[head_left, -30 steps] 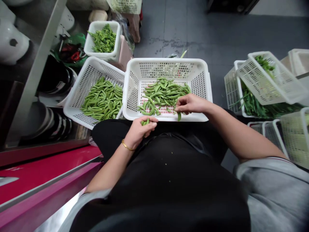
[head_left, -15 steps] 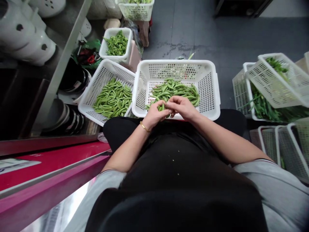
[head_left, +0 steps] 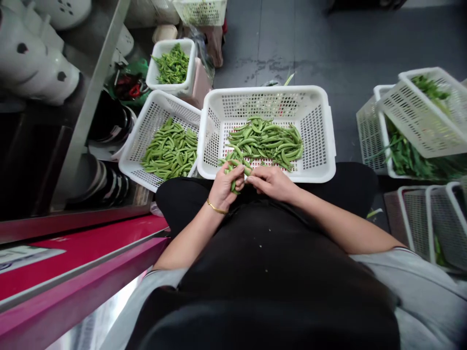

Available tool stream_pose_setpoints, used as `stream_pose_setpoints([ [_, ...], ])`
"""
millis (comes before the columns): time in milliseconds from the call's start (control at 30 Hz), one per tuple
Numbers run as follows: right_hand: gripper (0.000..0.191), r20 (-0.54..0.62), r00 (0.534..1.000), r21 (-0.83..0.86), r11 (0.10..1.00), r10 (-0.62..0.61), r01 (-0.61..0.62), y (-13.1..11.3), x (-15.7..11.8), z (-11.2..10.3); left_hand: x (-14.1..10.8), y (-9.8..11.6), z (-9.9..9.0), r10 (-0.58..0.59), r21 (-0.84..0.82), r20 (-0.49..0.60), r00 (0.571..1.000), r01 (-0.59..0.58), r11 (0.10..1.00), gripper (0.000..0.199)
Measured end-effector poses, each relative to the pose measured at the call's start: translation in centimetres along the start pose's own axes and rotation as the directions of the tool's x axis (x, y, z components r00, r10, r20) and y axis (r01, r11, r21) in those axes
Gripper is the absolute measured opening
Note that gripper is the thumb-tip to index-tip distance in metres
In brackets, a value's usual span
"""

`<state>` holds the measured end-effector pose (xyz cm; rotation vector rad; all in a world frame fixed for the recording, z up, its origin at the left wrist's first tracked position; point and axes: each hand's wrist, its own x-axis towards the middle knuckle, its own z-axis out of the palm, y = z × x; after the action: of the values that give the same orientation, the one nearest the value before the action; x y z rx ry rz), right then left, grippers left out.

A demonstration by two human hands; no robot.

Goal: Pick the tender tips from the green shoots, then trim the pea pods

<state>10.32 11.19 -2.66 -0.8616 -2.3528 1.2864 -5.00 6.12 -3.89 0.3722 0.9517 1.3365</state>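
My left hand (head_left: 224,189), with a gold bracelet at the wrist, is closed around several green pea pods (head_left: 234,185) at the near edge of the large white basket (head_left: 314,131). Close beside it, my right hand (head_left: 273,182) pinches the end of a pea pod (head_left: 246,170) that reaches across from the left hand. More pea pods (head_left: 268,138) lie in a loose heap inside this basket. To its left, a second white basket (head_left: 138,129) is tilted and holds a pile of pea pods (head_left: 171,150).
Beyond the left basket stands a small white tub (head_left: 151,68) of green peppers (head_left: 173,65). A metal shelf (head_left: 98,73) with bowls (head_left: 105,180) runs along the left. Stacked white baskets (head_left: 368,131) with leafy greens (head_left: 412,155) stand on the right.
Both hands have come back slightly toward my body and down from the heap. The left hand has turned, showing more of the pods in it. The view has shifted a little.
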Motion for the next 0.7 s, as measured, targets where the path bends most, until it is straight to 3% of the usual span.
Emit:
stream_pose_setpoints([
  [100,0.034,0.016,1.000,0.183,0.983,-0.011,0.008,0.6,-1.4,0.3,-1.5,-0.1,-0.7,-0.128,-0.037,0.119,0.985,0.134,0.990,0.031],
  [200,0.031,0.057,0.980,-0.096,0.976,-0.192,0.196,0.9,-3.1,0.3,-2.8,-0.8,-1.8,-0.289,-0.030,0.129,0.948,0.295,0.955,0.030],
  [300,0.031,0.235,0.923,-0.345,0.862,-0.304,0.372,0.4,-3.9,0.2,-3.5,-1.4,-2.3,-0.348,0.085,0.078,0.934,0.342,0.936,0.033],
  [400,0.030,0.349,0.866,-0.150,0.891,-0.358,0.429,-0.5,-3.7,-0.1,-4.0,-1.2,-2.1,-0.335,0.234,0.095,0.938,0.306,0.923,0.036],
  [467,0.029,0.377,0.856,0.120,0.935,-0.354,0.334,-1.0,-3.3,-0.4,-4.3,-0.7,-1.8,-0.318,0.265,0.142,0.937,0.274,0.924,0.037],
  [567,0.029,0.337,0.925,0.379,0.924,-0.177,0.039,-0.8,-3.2,-1.8,-4.5,0.0,-1.9,-0.310,0.257,0.231,0.922,0.249,0.934,0.038],
  [633,0.031,0.186,0.982,0.411,0.907,0.018,-0.095,-0.2,-3.5,-3.3,-4.4,0.5,-2.4,-0.330,0.262,0.257,0.908,0.263,0.929,0.038],
  [700,0.032,0.000,0.989,0.349,0.926,0.151,-0.141,0.6,-3.9,-5.0,-4.3,0.8,-2.9,-0.353,0.275,0.248,0.902,0.284,0.918,0.037],
])
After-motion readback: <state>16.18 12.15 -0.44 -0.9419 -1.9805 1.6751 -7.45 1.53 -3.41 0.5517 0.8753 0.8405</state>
